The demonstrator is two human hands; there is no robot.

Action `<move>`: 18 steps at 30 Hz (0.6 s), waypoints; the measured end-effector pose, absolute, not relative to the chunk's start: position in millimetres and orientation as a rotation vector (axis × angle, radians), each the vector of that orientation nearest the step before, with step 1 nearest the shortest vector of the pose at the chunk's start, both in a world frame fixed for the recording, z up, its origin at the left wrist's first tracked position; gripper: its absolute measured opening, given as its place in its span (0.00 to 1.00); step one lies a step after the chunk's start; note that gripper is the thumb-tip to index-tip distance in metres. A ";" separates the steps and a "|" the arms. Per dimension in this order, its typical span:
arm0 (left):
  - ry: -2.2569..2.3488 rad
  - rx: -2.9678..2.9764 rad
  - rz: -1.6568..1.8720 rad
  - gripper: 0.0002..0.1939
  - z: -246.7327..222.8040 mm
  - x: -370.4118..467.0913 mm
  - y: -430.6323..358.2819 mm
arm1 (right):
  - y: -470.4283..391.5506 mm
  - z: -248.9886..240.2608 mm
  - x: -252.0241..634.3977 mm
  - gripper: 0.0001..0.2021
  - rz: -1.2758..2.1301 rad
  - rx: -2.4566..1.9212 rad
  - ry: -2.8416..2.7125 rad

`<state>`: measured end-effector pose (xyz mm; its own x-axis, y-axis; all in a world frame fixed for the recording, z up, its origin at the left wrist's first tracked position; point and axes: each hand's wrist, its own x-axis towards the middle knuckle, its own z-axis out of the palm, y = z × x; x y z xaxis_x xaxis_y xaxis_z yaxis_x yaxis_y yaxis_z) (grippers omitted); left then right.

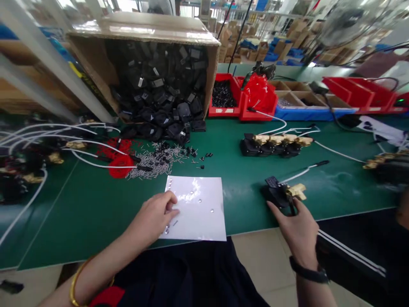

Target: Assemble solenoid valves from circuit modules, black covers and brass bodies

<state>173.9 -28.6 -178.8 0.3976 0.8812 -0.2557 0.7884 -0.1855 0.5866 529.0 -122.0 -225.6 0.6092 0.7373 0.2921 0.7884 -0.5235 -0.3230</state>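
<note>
Cardboard box (143,29) of black housings (159,96) and loose metal pins (151,163) occupy the counter (96,217) beyond the white sheet (201,224). Your left hand (155,213) is over the sheet's left edge, thumb and forefinger parted. Your right hand (298,230) grasps a black assembly (277,196), brass-fitted, near the counter's front edge, partly hiding it.

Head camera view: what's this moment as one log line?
left hand: at white sheet; right hand: holding black brass-fitted part; similar parts: lined up on green table

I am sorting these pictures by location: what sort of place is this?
Probably a factory assembly workshop: a carton of black parts, red bins and scattered pins share a green bench.
</note>
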 end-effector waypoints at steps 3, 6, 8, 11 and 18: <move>1.430 2.145 0.125 0.03 -192.8 170.3 -49.6 | -121.2 -227.5 523.7 0.32 -0.173 -2.421 -1.257; 1.346 2.188 0.172 0.06 -198.4 168.6 -56.8 | -120.9 -227.8 516.0 0.32 -0.168 -2.389 -1.295; 1.300 2.119 0.304 0.07 -193.9 175.2 -50.9 | -120.3 -227.5 506.4 0.32 -0.153 -2.351 -1.318; 1.239 1.836 0.577 0.03 -180.5 206.6 -29.6 | -118.0 -227.1 487.5 0.28 -0.094 -2.318 -1.319; 0.997 0.948 0.606 0.05 -183.3 315.2 13.6 | -113.4 -224.5 461.7 0.22 0.084 -2.245 -1.274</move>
